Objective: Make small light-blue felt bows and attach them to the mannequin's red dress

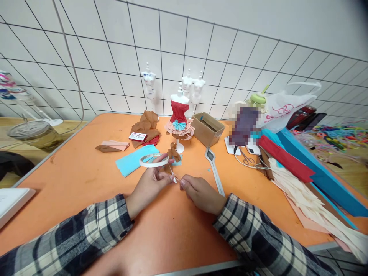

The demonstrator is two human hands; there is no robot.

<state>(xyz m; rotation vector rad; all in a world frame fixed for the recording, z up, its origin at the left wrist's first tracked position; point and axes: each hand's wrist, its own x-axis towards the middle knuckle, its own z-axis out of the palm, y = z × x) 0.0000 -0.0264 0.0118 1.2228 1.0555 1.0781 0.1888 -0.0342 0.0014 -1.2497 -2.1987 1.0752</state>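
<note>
My left hand (pixel 151 184) is closed on a white roll of tape (pixel 153 165), its ring sticking out to the left of the fingers. A bow-like piece of brown crepe paper (pixel 174 153) shows just beyond those fingertips. From the roll a narrow white strip of tape (pixel 175 179) hangs by the left thumb. My right hand (pixel 201 193) is pinched close beside it, and a thin strand runs to its fingertips; what exactly it grips is too small to tell. Behind the hands stands a small dress form (pixel 179 113) in a red top, blue bow and pink ruffled skirt.
Blue paper (pixel 136 159), brown crepe paper (pixel 145 126) and a small card (pixel 137 137) lie left of the form. A cardboard box (pixel 208 128), grey-white tool (pixel 214 168), scissors (pixel 247 159) and paper strips (pixel 299 191) lie right. White dress forms (pixel 149 82) stand behind.
</note>
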